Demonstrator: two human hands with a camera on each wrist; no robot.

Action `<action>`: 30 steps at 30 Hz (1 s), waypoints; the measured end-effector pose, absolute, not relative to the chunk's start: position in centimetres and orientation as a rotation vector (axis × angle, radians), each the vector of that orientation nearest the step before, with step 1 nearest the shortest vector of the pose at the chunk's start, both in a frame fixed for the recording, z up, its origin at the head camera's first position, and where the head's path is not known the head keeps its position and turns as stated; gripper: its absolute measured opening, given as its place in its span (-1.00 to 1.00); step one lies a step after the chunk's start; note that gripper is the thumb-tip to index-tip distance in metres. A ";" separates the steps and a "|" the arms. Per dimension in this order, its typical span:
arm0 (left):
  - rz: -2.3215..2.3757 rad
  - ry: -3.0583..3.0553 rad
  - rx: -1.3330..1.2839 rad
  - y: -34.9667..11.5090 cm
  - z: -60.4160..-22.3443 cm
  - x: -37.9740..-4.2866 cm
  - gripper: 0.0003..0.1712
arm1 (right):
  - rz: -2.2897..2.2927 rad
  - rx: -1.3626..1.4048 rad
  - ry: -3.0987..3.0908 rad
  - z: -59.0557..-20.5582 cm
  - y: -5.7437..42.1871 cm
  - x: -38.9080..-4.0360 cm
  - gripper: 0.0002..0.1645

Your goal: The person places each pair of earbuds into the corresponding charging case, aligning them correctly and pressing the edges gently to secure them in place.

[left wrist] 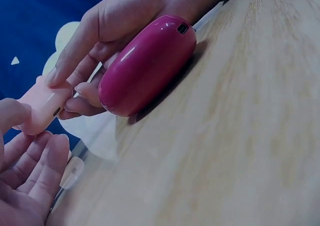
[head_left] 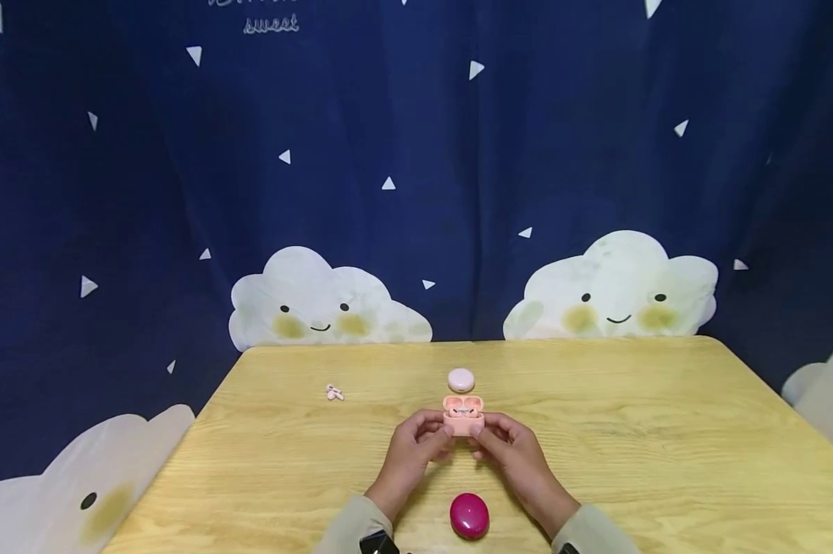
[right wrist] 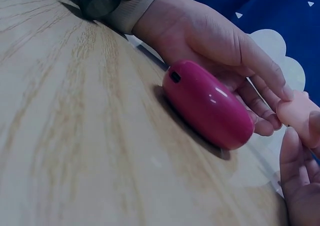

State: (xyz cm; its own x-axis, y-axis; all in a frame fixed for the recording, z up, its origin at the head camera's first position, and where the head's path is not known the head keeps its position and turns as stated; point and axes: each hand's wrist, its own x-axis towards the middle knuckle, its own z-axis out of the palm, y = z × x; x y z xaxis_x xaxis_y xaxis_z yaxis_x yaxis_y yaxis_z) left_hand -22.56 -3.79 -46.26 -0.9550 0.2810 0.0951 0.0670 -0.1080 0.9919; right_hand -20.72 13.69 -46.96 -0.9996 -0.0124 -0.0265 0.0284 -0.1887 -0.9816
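I read "sweet" (head_left: 271,25) on the curtain (head_left: 568,138), eleven o'clock.
Left hand (head_left: 414,442) and right hand (head_left: 513,446) pinch the peach earbud case (head_left: 464,426) over the table (head_left: 665,431); from it, pink disc (head_left: 461,379) twelve, magenta case (head_left: 469,515) six, earbuds (head_left: 334,394) nine.

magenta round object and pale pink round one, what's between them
In the head view, the open peach earbud case lies between the magenta object and pale pink object, held by the left hand and right hand.
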 end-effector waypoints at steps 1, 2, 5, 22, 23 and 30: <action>2.192 1.994 0.397 -3.9 -45.9 -22.3 -0.63 | -2.400 0.021 1.988 -47.0 13.7 -20.7 -0.54; 2.186 1.992 0.403 -3.9 -45.6 -22.1 -0.64 | -2.394 0.014 1.993 -47.1 13.6 -20.7 -0.54; 2.175 2.005 0.419 -4.2 -44.9 -21.6 -0.65 | -2.393 -0.017 1.988 -47.2 13.5 -20.6 -0.52; 2.161 2.012 0.468 -3.8 -45.9 -22.7 -0.65 | -2.507 0.039 1.839 -46.3 14.1 -20.8 -0.40; 2.161 2.015 0.468 -3.8 -46.2 -22.8 -0.65 | -2.507 0.047 1.838 -46.3 14.1 -20.7 -0.41; 2.196 2.011 0.409 -3.7 -47.3 -23.2 -0.53 | -2.536 0.072 1.834 -46.5 14.0 -20.6 -0.47</action>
State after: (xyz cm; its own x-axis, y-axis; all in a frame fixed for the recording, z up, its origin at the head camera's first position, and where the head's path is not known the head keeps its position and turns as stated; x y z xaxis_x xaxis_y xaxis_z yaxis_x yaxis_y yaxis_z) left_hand -23.21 -3.69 -47.27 -0.9540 0.2800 0.1074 0.0824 -0.0996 0.9916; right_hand -20.60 14.03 -46.55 -0.9989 0.0183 -0.0437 0.0357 -0.3135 -0.9489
